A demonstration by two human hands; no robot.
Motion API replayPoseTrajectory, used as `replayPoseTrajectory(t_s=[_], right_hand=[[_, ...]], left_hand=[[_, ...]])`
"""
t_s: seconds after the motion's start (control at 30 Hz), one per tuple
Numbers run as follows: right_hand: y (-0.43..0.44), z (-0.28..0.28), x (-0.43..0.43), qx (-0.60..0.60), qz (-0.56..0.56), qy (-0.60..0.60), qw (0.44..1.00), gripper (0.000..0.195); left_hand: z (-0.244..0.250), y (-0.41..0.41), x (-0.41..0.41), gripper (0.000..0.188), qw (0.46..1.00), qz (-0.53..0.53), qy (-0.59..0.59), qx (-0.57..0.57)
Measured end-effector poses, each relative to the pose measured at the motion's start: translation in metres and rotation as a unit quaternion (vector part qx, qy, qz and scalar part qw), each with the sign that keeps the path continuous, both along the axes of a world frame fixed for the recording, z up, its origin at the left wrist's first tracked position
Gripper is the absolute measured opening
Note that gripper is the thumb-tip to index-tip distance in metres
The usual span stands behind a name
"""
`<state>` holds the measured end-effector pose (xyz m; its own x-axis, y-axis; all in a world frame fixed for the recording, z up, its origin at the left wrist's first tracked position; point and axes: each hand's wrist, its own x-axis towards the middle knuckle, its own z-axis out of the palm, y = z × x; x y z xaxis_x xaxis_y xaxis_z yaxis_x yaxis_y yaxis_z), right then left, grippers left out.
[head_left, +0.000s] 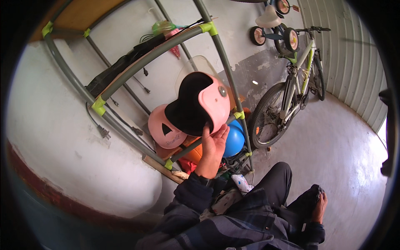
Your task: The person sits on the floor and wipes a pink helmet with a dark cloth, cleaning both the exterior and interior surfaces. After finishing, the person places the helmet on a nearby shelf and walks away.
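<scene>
My left hand (213,143) grips the lower rim of a pink helmet (215,103), thumb inside the black lining and fingers outside. The helmet is tilted, its opening towards the left, and a clear visor shows behind it. A second pink helmet (160,126) with a black triangle rests beside it on the pipe rack (122,76). At the right, my right hand (320,206) is closed around a dark, crumpled thing (312,189), perhaps cloth or a glove, near my knee. Below the helmets lie a blue ball-like thing (234,140) and an orange object (192,151).
Power cords with plugs (103,132) hang from the rack's upper shelf, near a black bag (125,64). A bicycle (293,90) leans at the right, with a small child's bicycle (273,29) beyond it. A wooden board (162,168) lies at the rack's foot.
</scene>
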<state>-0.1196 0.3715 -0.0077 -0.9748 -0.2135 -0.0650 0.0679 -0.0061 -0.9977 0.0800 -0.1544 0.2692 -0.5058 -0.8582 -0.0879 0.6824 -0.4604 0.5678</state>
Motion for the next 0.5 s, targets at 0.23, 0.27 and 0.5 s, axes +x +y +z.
replayPoseTrajectory(t_s=[0.23,0.27,0.5], right_hand=[[0.001,0.008,0.002,-0.035,0.029,-0.036,0.998,0.039],[0.001,0.008,0.003,-0.037,0.022,-0.035,0.998,0.039],[0.005,0.006,0.006,-0.034,0.000,-0.039,0.999,0.039]], left_hand=[[0.015,-0.011,-0.040,0.075,0.997,-0.001,0.043,0.064],[0.018,-0.013,-0.044,0.080,0.997,-0.002,0.038,0.071],[0.032,-0.019,-0.073,0.099,0.994,-0.023,0.027,0.104]])
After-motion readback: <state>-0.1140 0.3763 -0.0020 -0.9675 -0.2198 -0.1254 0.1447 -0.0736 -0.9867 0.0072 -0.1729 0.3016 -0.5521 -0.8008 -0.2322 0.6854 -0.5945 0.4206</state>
